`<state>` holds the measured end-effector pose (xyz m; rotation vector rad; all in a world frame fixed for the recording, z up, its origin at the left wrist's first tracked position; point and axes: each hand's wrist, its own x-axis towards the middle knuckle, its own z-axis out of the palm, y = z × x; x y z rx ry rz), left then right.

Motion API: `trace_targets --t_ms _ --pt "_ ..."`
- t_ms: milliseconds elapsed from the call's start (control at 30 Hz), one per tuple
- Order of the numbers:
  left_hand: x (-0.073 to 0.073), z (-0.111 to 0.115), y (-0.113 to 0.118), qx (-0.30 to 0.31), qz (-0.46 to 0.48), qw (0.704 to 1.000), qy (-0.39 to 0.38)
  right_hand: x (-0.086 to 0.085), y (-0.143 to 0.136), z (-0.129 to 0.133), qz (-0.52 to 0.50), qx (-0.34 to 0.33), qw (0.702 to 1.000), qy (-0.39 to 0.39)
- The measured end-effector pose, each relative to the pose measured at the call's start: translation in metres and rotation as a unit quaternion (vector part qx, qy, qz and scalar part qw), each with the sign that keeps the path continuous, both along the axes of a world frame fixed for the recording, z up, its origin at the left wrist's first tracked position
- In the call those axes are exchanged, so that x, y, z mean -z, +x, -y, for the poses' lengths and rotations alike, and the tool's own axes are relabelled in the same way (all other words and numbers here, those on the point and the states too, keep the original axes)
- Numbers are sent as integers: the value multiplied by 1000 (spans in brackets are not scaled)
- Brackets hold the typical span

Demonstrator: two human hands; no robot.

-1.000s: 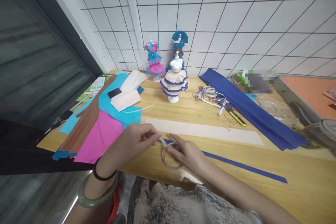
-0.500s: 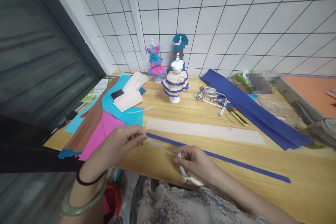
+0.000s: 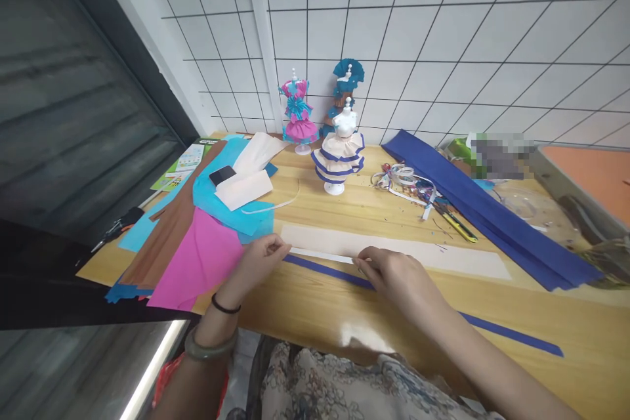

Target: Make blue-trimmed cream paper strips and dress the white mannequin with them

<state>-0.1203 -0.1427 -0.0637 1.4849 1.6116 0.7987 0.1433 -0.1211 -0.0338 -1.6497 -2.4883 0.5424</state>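
A narrow white strip of tape (image 3: 322,254) is stretched between my two hands. My left hand (image 3: 260,266) pinches its left end, and my right hand (image 3: 401,275) pinches it farther right. The tape lies along the near edge of a long cream paper strip (image 3: 457,261). Just nearer to me runs a thin blue paper strip (image 3: 512,333), partly hidden under my right hand and forearm. Beyond them stands a small white dress form (image 3: 345,121) in a tiered cream skirt with blue edging.
Pink paper (image 3: 197,266), brown and light-blue sheets, and a dark phone-like object (image 3: 222,175) lie at left. Two more dressed forms stand by the tiled wall. At right are a yellow cutter (image 3: 457,222), tangled ribbon scraps (image 3: 403,177) and folded blue paper (image 3: 472,203).
Both hands have moved forward and to the right, bringing the white tape to the cream strip's edge. The tape is now straight and flat between them. The view has shifted slightly.
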Motion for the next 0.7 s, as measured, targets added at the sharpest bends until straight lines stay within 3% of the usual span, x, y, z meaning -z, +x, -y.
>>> trace_targets --t_ms 100,200,467,700 --pt "13 -6 0 -42 104 994 0 0 -6 -4 55 -7 998 18" --pt "18 -7 0 -40 185 981 -38 -2 -9 -8 84 4 996 5" --pt "26 -10 -8 -49 170 984 -11 -3 -13 -11 122 0 993 -1" --pt "27 -11 -13 -39 271 959 -75 3 -14 -14 121 -6 993 7"
